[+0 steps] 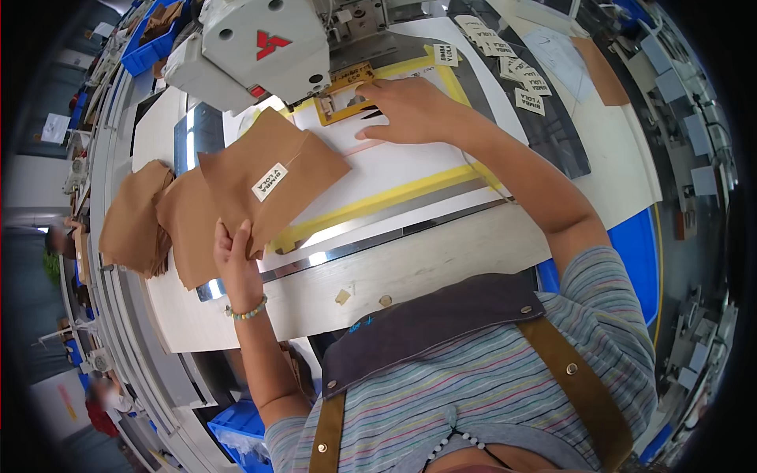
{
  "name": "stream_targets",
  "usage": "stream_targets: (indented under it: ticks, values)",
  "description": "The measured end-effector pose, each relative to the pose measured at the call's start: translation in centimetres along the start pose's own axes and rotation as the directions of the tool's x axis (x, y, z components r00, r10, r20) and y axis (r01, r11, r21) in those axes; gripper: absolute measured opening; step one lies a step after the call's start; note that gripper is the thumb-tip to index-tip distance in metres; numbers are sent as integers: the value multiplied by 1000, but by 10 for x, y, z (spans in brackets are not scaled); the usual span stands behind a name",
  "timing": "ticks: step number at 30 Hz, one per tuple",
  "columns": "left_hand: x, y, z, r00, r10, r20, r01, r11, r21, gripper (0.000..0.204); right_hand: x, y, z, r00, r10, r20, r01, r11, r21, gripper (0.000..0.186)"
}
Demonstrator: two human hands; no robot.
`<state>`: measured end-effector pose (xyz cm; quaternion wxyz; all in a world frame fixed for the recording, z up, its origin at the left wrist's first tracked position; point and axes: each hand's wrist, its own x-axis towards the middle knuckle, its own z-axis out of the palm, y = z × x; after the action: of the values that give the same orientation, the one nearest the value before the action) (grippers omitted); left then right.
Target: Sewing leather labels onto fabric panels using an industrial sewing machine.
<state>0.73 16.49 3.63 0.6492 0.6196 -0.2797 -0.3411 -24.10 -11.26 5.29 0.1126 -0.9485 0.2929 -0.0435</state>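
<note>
My left hand (pixel 234 246) pinches the near edge of a brown sheet of fabric or leather (pixel 303 162), which is lifted and tilted left of the machine. A small white printed label (pixel 270 183) lies on that sheet. My right hand (pixel 414 110) has thumb and fingers apart, fingertips at the right side of a yellow clamp frame (pixel 347 104). Something dark and thin shows between its thumb and fingers, too small to name. Above the frame is the white head of a sewing machine (pixel 264 51). Under both lies a white sheet edged with yellow tape (pixel 394 186).
Brown pieces are stacked on the left, one pile (pixel 136 225) beside another (pixel 188 229). Several loose white labels (pixel 516 69) lie at the back right. Two small scraps (pixel 343 297) rest on the near table edge. Blue bins (pixel 154 39) stand around the table.
</note>
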Motion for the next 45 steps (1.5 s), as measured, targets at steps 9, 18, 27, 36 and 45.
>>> stream_targets:
  ticks: [9,18,27,36,45]
  values:
    - [-21,5,-15,991,101,-89,-96,994,55,36,44,-57,49,892,-289,-349,282,957,-73,29]
    - [-29,-17,-61,978,129,-166,-99,980,175,44,36,-53,56,868,-382,-317,347,924,-161,21]
    - [-44,-12,-66,984,162,-72,-146,972,186,40,40,-54,55,885,-375,-277,367,927,-83,25]
    - [-40,-12,-80,972,233,-34,-223,957,187,28,48,-65,64,874,-399,-278,360,915,-182,23]
    - [-113,5,-211,702,397,-591,-511,859,-28,25,7,-14,41,931,-191,-310,239,963,122,28]
